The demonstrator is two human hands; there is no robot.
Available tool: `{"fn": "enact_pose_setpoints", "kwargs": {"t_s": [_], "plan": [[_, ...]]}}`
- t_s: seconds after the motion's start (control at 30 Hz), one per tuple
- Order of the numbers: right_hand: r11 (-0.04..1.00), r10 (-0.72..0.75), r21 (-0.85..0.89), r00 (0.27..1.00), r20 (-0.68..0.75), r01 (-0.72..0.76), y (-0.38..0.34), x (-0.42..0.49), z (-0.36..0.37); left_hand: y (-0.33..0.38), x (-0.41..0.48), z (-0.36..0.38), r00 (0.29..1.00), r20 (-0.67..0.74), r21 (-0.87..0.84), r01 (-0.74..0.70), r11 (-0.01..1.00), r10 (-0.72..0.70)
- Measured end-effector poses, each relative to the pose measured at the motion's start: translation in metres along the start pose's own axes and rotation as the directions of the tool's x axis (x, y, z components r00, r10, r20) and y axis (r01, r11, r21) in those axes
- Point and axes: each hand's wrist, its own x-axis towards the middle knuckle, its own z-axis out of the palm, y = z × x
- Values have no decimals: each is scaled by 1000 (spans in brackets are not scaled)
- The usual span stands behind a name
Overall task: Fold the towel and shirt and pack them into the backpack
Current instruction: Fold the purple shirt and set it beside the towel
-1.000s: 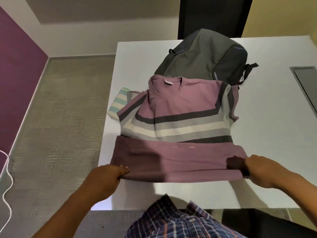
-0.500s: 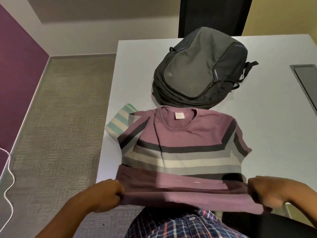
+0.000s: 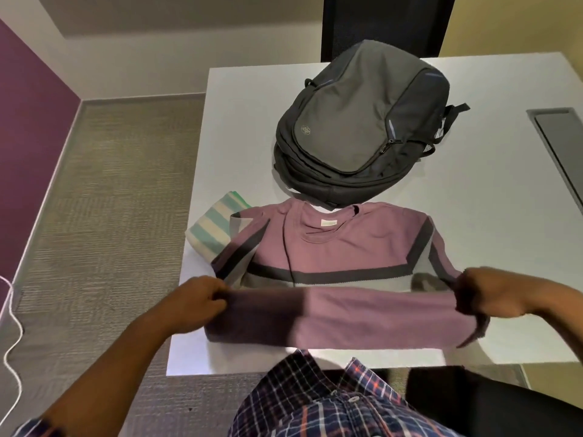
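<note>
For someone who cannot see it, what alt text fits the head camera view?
A person's left hand and right hand grip the bottom hem of a purple striped shirt, held folded up over its lower half on a white table. A folded green-and-cream towel lies partly under one sleeve; a grey backpack lies beyond the collar.

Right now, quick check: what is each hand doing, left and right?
Left hand: fingers curled, gripping the left end of the shirt hem.
Right hand: fingers curled, gripping the right end of the hem.
</note>
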Motion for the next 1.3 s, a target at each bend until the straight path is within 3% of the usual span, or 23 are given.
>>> {"fn": "enact_pose_setpoints", "kwargs": {"t_s": [0.23,0.33,0.37,0.43,0.5,0.53,0.67,0.7,0.77,0.83,0.93,1.03,1.13,1.2,1.3], "plan": [[999,-4,-43,944,-331,-11,10,28,-62,9,40,-44,936,-352,-34,-46,998,31],[999,30,-15,871,-490,-42,13,51,-84,11,66,-58,879,-473,-113,-120,986,53],[999,45,19,820,-571,-42,15,62,-87,12,74,-58,849,-528,-162,-108,981,7],[993,97,116,716,-692,-22,11,77,-83,13,86,-52,715,-697,-100,-39,994,-42],[981,144,193,654,-742,2,2,88,-66,17,93,-37,606,-794,22,-44,999,44],[978,138,206,649,-748,29,-3,94,-55,19,96,-27,616,-784,57,-59,997,81],[992,11,95,697,-717,81,-24,118,-3,18,100,29,770,-627,93,-69,993,113],[996,7,67,720,-694,55,-27,124,8,17,99,42,770,-633,53,-66,996,85],[998,10,49,774,-634,28,-33,128,30,17,92,62,700,-709,-141,-21,990,-86],[999,12,39,828,-560,12,-34,132,51,19,83,75,614,-705,-407,58,912,-354],[997,24,-60,886,-463,-58,-29,134,81,20,77,87,621,-553,-653,91,752,-556],[993,56,-68,896,-441,-96,-26,131,101,20,77,89,652,-491,-710,84,699,-577],[996,43,-55,901,-431,-73,-24,124,116,22,79,87,678,-339,-845,86,529,-652],[995,28,-72,904,-426,-65,-20,118,127,21,79,85,729,-216,-908,96,408,-650],[993,37,-86,912,-410,-79,-15,110,137,20,75,82,832,-106,-936,102,337,-545]]}}
